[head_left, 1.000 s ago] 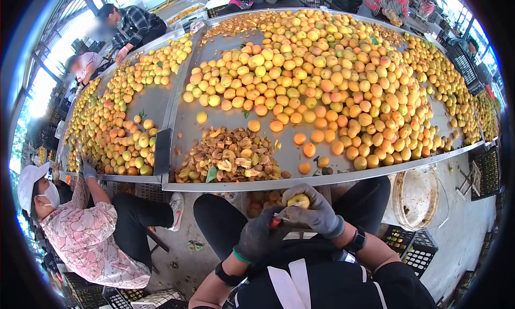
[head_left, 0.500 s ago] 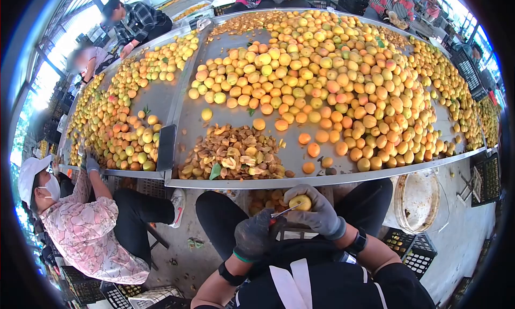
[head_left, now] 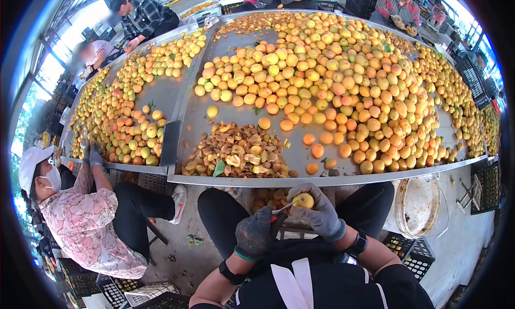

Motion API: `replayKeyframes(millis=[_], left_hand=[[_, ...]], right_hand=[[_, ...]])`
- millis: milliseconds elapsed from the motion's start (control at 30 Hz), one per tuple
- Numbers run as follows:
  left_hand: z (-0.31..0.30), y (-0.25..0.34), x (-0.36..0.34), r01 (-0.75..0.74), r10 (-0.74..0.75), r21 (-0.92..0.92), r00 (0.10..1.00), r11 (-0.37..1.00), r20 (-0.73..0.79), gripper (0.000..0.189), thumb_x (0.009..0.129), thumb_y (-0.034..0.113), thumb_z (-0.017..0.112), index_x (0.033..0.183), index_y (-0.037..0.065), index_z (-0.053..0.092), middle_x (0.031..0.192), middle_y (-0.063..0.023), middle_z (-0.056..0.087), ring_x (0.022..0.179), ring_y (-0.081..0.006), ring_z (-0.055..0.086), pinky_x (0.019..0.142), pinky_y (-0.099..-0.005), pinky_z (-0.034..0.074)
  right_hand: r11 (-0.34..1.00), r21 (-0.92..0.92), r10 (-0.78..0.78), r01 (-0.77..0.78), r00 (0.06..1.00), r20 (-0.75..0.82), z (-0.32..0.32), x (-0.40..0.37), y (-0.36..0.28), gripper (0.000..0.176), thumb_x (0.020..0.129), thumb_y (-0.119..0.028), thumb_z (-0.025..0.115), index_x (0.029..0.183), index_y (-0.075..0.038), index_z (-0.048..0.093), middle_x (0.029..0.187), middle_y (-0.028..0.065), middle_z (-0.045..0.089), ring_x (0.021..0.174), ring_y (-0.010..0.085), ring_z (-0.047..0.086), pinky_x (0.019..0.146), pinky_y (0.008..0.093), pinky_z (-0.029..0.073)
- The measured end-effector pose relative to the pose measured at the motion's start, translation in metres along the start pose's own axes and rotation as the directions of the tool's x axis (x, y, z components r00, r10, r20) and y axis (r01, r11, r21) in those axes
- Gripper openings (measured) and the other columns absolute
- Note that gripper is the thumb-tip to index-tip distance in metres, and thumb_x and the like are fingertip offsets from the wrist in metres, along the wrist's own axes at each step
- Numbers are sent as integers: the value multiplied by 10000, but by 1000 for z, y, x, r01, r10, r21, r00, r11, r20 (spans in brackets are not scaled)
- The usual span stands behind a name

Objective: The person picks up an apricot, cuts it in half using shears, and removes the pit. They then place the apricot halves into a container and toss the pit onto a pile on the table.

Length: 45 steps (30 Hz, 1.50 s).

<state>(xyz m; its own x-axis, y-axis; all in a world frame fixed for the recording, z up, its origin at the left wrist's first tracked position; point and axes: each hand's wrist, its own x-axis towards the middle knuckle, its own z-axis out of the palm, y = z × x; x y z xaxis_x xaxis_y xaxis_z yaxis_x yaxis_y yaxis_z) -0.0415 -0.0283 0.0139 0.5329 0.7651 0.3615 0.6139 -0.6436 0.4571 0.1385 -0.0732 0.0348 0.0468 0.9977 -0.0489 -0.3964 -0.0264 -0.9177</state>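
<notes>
Just below the table's (head_left: 189, 122) near edge, my right hand (head_left: 319, 212) is clamped round one apricot (head_left: 305, 200). My left hand (head_left: 254, 234) grips one knife (head_left: 281, 210), its long axis slanting up-right, tip touching the apricot.

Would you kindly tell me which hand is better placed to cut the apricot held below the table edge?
Left. The left hand grips the knife, its blade tip at the apricot, which the right hand cups, so it probably need only press in.
</notes>
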Motion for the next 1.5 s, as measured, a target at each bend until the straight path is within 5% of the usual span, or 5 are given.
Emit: replayKeyframes(millis=[467, 833, 1233, 1333, 1500], left_hand=[[24, -17, 4, -41, 38, -82, 999, 996, -38, 220, 778, 157, 672, 951, 69, 568, 620, -123, 569, 541, -319, 593, 455, -410, 451], [34, -8, 18, 361, -149, -372, 859, 855, 490, 599, 793, 373, 691, 1218, 91, 376, 812, -254, 620, 769, -472, 601, 628, -543, 483], [23, -1, 31, 216, -192, -67, 946, 974, 262, 331, 868, 222, 574, 1128, 51, 460, 778, -216, 638, 741, -388, 635, 602, -496, 491], [25, 14, 30, 327, -290, -87, 913, 941, 288, 296, 867, 196, 560, 1114, 55, 476, 757, -201, 637, 712, -393, 629, 581, -492, 487], [35, -20, 33, 78, -73, -46, 992, 996, 107, 303, 852, 193, 574, 1103, 60, 468, 726, -196, 628, 675, -402, 623, 557, -497, 478]], right_hand=[[969, 226, 145, -104, 975, -170, 16, 10, 8, 233, 924, -106, 574, 1134, -65, 483, 1000, 20, 544, 861, 76, 521, 777, 213, 445], [978, 204, 60, -42, 995, -82, -16, 20, 32, 360, 941, -179, 560, 1247, -34, 438, 1132, 95, 569, 1022, 181, 571, 928, 305, 456], [993, 119, -15, 14, 1000, 9, -17, 36, 39, 368, 978, -264, 498, 1268, -46, 438, 1205, 71, 532, 1115, 142, 515, 976, 300, 410], [849, 526, 66, 51, 977, -201, 4, 39, 50, 339, 961, -236, 539, 1242, -52, 495, 1138, 34, 576, 1012, 105, 563, 888, 262, 460], [970, 229, 111, -82, 987, -118, -16, 41, 31, 350, 945, -263, 567, 1211, -41, 517, 1096, 26, 596, 1000, 113, 570, 871, 262, 466]])
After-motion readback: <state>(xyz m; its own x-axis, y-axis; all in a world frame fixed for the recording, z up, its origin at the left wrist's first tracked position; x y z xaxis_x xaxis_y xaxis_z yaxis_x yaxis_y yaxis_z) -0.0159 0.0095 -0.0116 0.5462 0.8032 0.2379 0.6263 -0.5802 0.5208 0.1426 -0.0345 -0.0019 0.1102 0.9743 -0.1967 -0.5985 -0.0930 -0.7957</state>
